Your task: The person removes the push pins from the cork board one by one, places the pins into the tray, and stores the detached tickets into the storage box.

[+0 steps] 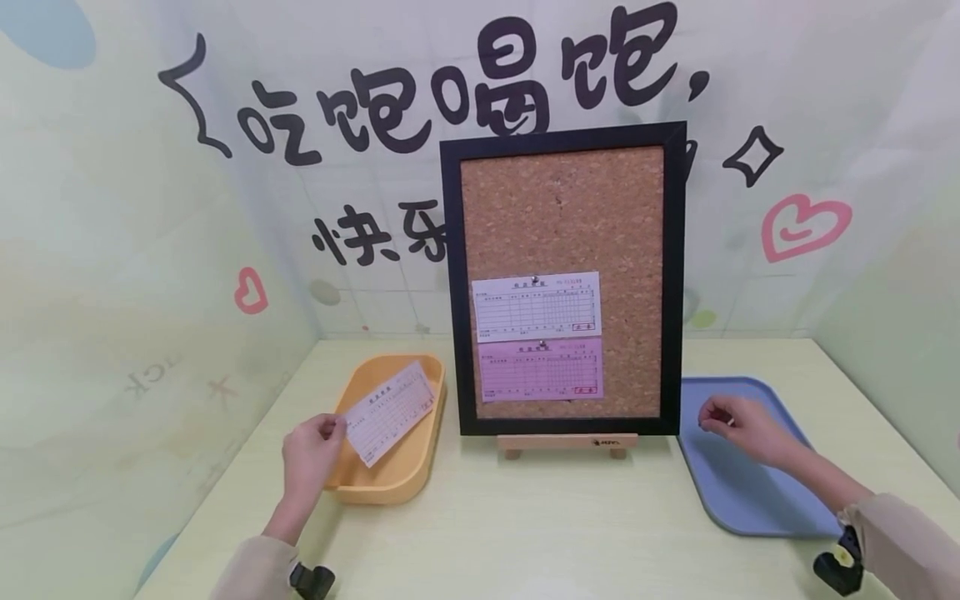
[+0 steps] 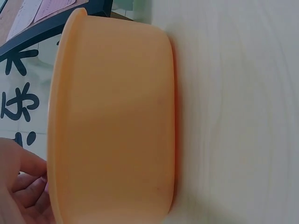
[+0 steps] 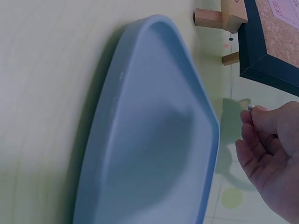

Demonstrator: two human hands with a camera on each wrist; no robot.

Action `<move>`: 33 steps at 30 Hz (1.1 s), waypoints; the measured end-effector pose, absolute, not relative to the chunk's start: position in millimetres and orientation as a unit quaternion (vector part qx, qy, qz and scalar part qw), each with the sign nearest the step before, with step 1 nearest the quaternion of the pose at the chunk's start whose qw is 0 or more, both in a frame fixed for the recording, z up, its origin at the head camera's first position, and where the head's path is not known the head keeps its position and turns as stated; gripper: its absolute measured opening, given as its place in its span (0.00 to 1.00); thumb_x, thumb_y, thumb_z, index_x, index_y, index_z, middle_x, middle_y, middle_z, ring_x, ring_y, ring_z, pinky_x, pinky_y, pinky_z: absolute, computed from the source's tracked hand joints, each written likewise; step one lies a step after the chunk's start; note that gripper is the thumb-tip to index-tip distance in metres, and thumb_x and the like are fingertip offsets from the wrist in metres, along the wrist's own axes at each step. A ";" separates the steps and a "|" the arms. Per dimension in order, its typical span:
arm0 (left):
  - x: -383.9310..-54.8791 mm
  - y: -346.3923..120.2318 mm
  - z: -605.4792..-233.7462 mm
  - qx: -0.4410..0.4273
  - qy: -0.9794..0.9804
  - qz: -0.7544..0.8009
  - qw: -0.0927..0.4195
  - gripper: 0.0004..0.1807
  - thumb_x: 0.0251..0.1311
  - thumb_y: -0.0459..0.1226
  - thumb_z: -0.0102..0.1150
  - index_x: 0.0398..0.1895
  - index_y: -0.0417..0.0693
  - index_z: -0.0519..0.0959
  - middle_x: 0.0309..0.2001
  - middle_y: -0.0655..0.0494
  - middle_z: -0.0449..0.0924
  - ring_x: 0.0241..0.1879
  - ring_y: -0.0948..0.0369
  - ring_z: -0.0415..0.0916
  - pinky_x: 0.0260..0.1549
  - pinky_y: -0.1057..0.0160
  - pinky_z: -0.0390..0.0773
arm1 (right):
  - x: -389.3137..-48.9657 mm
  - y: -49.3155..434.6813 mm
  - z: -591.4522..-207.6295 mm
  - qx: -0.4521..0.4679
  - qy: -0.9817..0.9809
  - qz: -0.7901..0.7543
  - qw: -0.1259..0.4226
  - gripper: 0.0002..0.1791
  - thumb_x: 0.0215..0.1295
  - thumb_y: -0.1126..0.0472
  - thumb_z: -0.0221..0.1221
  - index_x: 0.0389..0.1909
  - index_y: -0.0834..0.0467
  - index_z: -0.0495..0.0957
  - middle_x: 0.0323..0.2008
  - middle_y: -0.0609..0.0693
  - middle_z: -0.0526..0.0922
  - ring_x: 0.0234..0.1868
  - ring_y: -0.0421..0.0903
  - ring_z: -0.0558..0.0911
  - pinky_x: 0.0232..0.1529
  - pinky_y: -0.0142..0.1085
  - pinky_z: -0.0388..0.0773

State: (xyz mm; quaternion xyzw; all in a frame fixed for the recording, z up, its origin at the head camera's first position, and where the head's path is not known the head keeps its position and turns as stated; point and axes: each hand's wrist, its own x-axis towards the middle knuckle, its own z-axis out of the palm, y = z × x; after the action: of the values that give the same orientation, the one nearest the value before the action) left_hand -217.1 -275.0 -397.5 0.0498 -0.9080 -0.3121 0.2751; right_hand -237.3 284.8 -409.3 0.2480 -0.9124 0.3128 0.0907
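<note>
My left hand (image 1: 311,454) pinches a corner of a pale printed form slip (image 1: 390,414), which is tilted over the orange-yellow bin (image 1: 411,483). In the left wrist view, the bin's side wall (image 2: 114,116) hides the slip. Above the blue tray (image 1: 738,500), my right hand (image 1: 750,429) pinches a small silver push pin (image 3: 251,107) between thumb and forefinger. Between the hands stands a black-framed corkboard (image 1: 562,217). A white form slip (image 1: 536,312) and, just below it, a pink one (image 1: 540,375) are pinned to its lower left, each by a silver pin at the top.
The corkboard rests on a small wooden easel (image 1: 567,442) on the pale table (image 1: 555,525). Behind hangs a printed backdrop (image 1: 360,50) with black lettering and hearts; it also runs along both sides.
</note>
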 end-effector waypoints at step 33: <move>-219.1 -285.0 -409.5 -0.064 -0.942 -0.313 0.100 0.18 0.44 0.24 0.62 0.42 0.27 0.76 0.26 0.46 0.81 0.26 0.55 0.79 0.27 0.63 0.79 | -234.1 287.4 -429.9 0.245 -0.915 0.309 0.080 0.07 0.50 0.74 0.60 0.23 0.60 0.75 0.23 0.45 0.77 0.25 0.31 0.72 0.25 0.30 0.73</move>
State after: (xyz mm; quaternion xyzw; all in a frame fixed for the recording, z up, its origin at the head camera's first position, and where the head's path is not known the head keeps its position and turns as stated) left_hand -219.1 -285.0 -409.5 -0.0642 -0.9422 -0.3131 0.1004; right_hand -234.1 287.4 -429.9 0.2448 -0.9154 0.3093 0.0797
